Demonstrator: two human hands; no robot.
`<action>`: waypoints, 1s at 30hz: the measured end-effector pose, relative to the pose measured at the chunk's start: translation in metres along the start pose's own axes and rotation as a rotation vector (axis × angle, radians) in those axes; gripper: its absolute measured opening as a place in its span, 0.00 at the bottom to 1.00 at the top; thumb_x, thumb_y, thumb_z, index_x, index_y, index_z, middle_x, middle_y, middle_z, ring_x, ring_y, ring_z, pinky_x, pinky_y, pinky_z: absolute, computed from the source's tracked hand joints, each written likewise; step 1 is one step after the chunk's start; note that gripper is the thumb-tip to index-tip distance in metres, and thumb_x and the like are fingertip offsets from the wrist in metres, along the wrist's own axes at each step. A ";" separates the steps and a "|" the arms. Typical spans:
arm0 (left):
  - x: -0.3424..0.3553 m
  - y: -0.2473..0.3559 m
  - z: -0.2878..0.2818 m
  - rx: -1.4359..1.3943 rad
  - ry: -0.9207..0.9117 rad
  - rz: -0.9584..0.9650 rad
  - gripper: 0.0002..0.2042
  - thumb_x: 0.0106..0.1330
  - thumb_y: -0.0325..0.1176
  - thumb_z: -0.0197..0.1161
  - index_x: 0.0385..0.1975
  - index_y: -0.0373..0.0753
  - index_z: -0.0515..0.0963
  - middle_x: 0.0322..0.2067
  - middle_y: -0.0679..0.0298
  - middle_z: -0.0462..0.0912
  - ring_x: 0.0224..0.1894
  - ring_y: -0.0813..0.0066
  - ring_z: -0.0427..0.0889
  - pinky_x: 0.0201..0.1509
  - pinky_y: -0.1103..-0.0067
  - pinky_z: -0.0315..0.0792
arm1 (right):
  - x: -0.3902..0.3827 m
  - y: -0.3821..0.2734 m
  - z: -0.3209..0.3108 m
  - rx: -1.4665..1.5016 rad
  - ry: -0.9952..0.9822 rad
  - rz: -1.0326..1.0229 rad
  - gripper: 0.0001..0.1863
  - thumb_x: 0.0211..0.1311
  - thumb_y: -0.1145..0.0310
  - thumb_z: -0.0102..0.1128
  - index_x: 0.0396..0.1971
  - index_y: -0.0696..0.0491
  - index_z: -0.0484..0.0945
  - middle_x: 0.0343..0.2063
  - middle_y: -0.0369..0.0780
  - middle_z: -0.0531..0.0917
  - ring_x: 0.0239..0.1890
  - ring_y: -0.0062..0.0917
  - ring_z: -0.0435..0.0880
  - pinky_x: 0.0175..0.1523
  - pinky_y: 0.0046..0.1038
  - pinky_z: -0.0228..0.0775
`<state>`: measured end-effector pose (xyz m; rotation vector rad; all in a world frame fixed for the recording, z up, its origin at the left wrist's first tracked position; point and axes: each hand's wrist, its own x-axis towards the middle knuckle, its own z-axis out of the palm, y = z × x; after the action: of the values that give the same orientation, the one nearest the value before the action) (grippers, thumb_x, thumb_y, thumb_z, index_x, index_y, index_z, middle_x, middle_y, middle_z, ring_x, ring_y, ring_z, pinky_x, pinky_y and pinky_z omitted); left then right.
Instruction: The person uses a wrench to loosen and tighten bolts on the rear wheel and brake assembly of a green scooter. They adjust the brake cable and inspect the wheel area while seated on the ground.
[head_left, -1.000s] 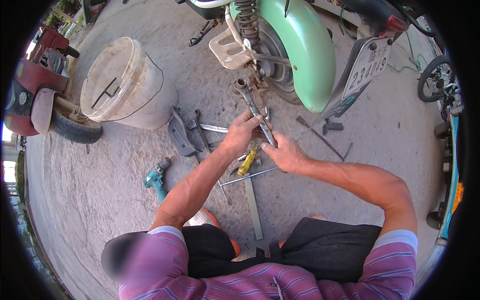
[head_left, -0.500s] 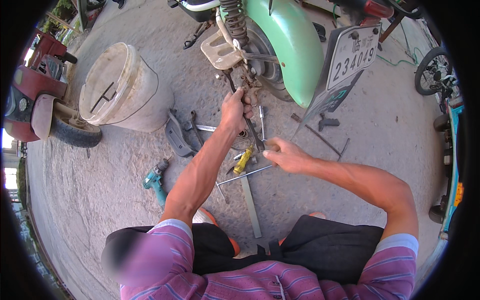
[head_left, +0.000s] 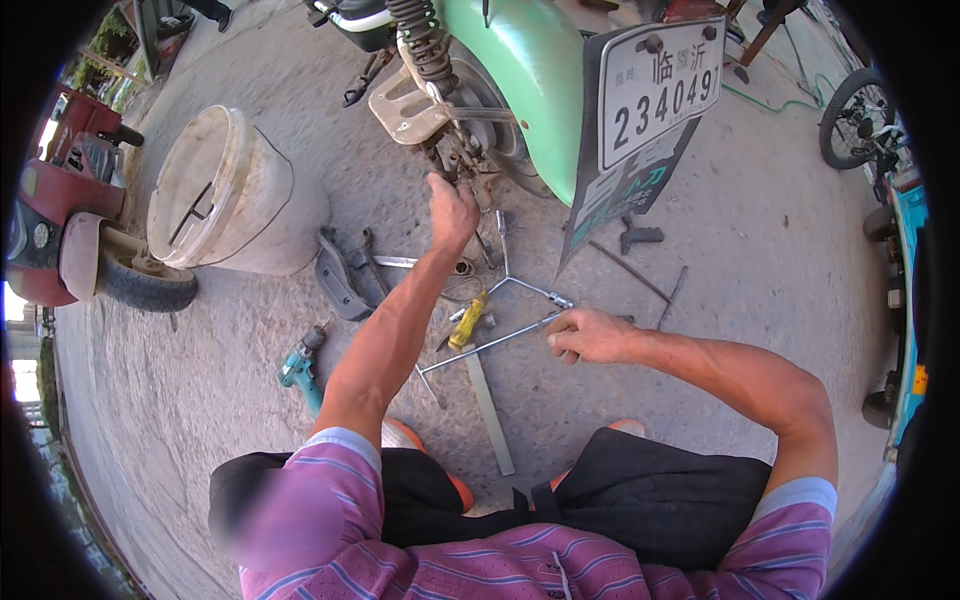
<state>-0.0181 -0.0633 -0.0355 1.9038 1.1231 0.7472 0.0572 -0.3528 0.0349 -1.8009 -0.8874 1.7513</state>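
Bucket at left, our left hand (head_left: 453, 214) round a dark wrench (head_left: 486, 250) at the wheel (head_left: 488, 126), our right hand (head_left: 592, 336) half curled.

The pale bucket (head_left: 285, 215) stands on the ground (head_left: 240, 310), a dark T-shaped tool (head_left: 190, 216) at its mouth; we cannot tell whether that tool lies inside or on a lid. Nearer us sits a teal drill (head_left: 300, 366). Our left hand is closed, the wrench passing through it with the shaft showing below; our fingertips there are mostly hidden. Next come a yellow-handled tool (head_left: 467, 321), a flat bar (head_left: 489, 412) and a Y-shaped socket wrench (head_left: 508, 278). Our right hand bends its fingers loosely beside a silver rod (head_left: 490, 344); whether they pinch anything, we cannot tell.
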 end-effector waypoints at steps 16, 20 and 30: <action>-0.020 0.075 -0.060 -1.153 -0.307 -0.735 0.04 0.78 0.30 0.49 0.37 0.42 0.66 0.20 0.72 0.65 0.17 0.84 0.59 0.18 0.81 0.56 | 0.000 0.001 -0.002 0.018 0.015 0.054 0.21 0.69 0.57 0.59 0.47 0.61 0.84 0.38 0.39 0.87 0.37 0.25 0.87 0.46 0.30 0.79; -0.017 0.057 -0.046 -0.771 -0.274 -0.562 0.03 0.77 0.32 0.51 0.40 0.41 0.67 0.21 0.68 0.68 0.17 0.80 0.63 0.18 0.77 0.59 | -0.001 0.002 -0.002 0.016 0.007 0.044 0.21 0.69 0.58 0.59 0.46 0.62 0.83 0.38 0.40 0.87 0.37 0.25 0.87 0.47 0.30 0.80; -0.007 -0.029 -0.001 -0.115 -0.026 -0.016 0.12 0.76 0.35 0.53 0.45 0.31 0.68 0.32 0.40 0.82 0.35 0.45 0.84 0.41 0.55 0.74 | -0.011 0.016 -0.006 -0.044 0.043 0.095 0.23 0.69 0.57 0.59 0.50 0.63 0.82 0.42 0.43 0.88 0.40 0.26 0.88 0.48 0.31 0.80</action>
<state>-0.0344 -0.0605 -0.0608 1.8012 1.0557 0.7595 0.0656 -0.3712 0.0308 -1.9305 -0.8415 1.7566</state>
